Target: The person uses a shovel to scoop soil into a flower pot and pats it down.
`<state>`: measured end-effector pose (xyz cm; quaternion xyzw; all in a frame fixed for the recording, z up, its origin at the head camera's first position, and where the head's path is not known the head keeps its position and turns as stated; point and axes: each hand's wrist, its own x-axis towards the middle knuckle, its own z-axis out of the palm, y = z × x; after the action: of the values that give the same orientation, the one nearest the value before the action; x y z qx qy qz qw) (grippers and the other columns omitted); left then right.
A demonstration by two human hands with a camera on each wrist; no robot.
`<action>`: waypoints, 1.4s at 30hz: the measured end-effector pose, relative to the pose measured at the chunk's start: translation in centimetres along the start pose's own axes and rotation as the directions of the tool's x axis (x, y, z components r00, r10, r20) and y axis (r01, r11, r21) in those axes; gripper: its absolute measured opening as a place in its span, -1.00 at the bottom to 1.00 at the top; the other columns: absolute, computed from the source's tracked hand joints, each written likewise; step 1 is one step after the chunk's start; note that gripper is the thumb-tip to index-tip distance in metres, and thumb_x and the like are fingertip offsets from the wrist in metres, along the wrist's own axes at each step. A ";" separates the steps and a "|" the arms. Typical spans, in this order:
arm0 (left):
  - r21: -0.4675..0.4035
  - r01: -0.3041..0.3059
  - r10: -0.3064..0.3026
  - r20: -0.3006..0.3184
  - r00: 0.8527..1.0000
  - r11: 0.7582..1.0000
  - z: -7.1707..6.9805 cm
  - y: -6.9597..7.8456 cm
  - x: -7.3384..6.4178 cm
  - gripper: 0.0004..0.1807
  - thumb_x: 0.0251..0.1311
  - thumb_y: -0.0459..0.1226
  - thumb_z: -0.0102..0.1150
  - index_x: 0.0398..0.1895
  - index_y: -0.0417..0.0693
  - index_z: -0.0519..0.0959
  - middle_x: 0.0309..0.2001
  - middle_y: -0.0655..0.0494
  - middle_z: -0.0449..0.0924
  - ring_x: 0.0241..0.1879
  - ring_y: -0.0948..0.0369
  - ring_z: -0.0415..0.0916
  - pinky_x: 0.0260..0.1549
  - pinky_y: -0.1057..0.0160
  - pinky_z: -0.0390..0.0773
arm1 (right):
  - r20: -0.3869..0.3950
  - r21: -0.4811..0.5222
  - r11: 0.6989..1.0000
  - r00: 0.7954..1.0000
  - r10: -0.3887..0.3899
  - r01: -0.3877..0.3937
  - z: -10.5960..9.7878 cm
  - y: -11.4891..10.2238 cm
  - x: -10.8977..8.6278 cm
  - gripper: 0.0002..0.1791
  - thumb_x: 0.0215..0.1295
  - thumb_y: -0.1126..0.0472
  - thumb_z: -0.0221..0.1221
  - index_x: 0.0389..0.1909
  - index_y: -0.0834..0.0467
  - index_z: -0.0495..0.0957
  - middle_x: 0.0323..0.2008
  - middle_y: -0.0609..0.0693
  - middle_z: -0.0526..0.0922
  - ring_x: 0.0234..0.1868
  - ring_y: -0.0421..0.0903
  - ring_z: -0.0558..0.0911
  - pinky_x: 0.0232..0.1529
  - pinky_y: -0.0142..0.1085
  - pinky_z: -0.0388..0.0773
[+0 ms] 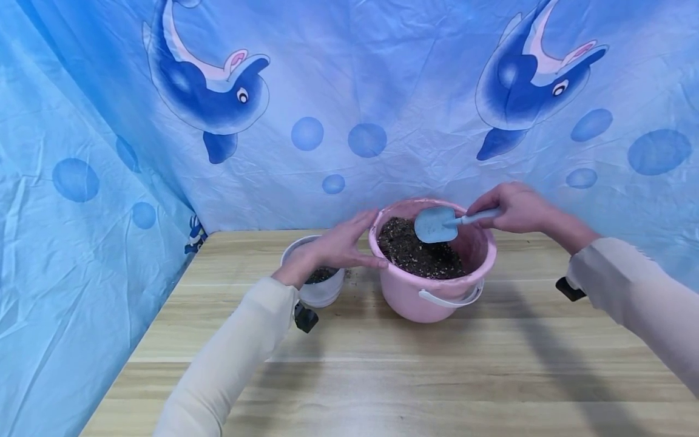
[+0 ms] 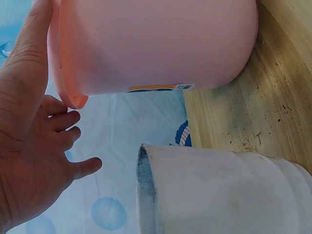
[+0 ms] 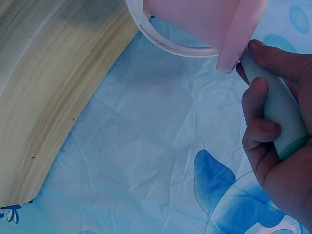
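Observation:
A pink bucket (image 1: 415, 297) with dark soil (image 1: 420, 255) inside stands on the wooden table. My right hand (image 1: 516, 209) grips the handle of a light-blue hand trowel (image 1: 435, 224), whose blade is over the soil, within the bucket's mouth. In the right wrist view, fingers curl around the trowel handle (image 3: 280, 109) close by the bucket rim. My left hand (image 1: 341, 243) rests against the left side of that rim, thumb and fingers spread apart. Below the left wrist is a white pot (image 1: 322, 296) with some soil in it, partly hidden by the forearm.
A white carrying handle (image 1: 453, 301) hangs at the bucket's front. Soil crumbs (image 2: 248, 142) lie on the table (image 1: 371, 376) between pot and bucket. Blue cloth with dolphins (image 1: 349, 73) rises right behind the table and along its left side.

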<state>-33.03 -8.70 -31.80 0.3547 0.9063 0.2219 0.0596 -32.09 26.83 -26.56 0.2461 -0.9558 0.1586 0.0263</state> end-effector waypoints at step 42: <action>-0.049 0.004 -0.005 -0.021 1.000 0.999 0.7 -0.2 -0.1 0.25 -0.12 0.36 0.28 0.55 0.25 -0.21 0.54 0.08 -0.14 0.48 0.04 -0.10 0.36 -0.11 0.07 | 0.098 0.081 0.989 0.987 -0.130 0.122 1.9 -1.0 1.0 -0.60 -0.15 0.53 0.24 -0.32 0.04 0.77 -0.51 -0.14 0.71 -0.52 -0.18 0.47 -0.50 -0.34 0.40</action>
<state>-32.85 -8.65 -32.46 0.3486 0.9020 0.2475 0.0594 -32.46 24.98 -27.91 0.3148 -0.9318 0.1795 -0.0223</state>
